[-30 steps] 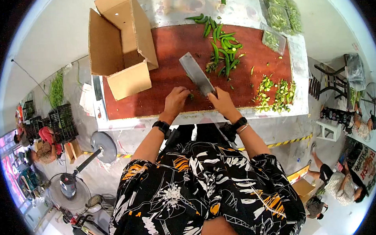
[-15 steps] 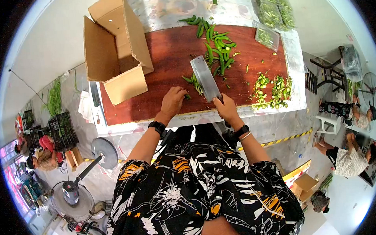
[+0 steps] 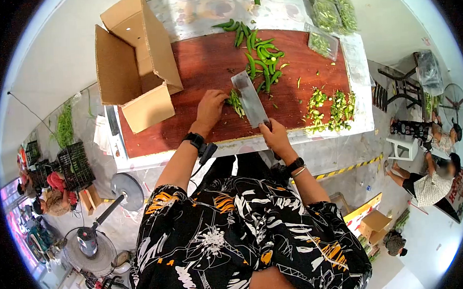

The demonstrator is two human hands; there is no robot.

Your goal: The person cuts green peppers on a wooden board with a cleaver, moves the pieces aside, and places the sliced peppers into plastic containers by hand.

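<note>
In my right hand (image 3: 277, 138) is the handle of a cleaver (image 3: 250, 101), its wide blade lying slantwise over the red-brown board (image 3: 199, 58). My left hand (image 3: 210, 108) has its fingers curled together at the left edge of a small pile of sliced green chili peppers (image 3: 235, 104). The blade borders this pile on the right. Beyond the blade, whole green chili peppers (image 3: 263, 65) lie in a loose heap. Cut stem ends and scraps (image 3: 342, 110) form two small heaps at the board's right side.
An open cardboard box (image 3: 115, 67) stands on the board's left side. Clear packs of cut peppers (image 3: 334, 11) sit at the back right, near an open clear tray (image 3: 322, 43). A standing fan (image 3: 89, 249) is at lower left. Other people sit on both sides.
My left hand has moved up and away from me, to the sliced peppers. The cleaver stays beside the pile in my right hand. The whole view has shifted slightly.
</note>
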